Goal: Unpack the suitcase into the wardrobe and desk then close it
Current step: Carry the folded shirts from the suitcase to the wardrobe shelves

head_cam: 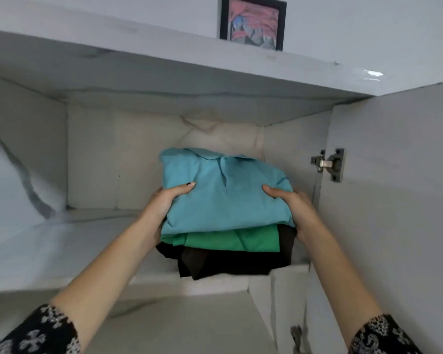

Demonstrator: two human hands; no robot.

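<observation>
My left hand [164, 203] and right hand [292, 208] clamp the stack of folded shirts [223, 208] from both sides, keeping it square over the wardrobe shelf [62, 241].

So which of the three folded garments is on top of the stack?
The light blue polo shirt, collar showing; the green garment lies under it and the black one at the bottom.

A folded stack of three garments sits at the right end of the wardrobe shelf [62, 246]: a light blue polo shirt [223, 195] on top, collar toward the shelf's back wall, a green garment [241, 238] beneath it, and a black garment [228, 264] lowest, overhanging the shelf's front edge.
</observation>
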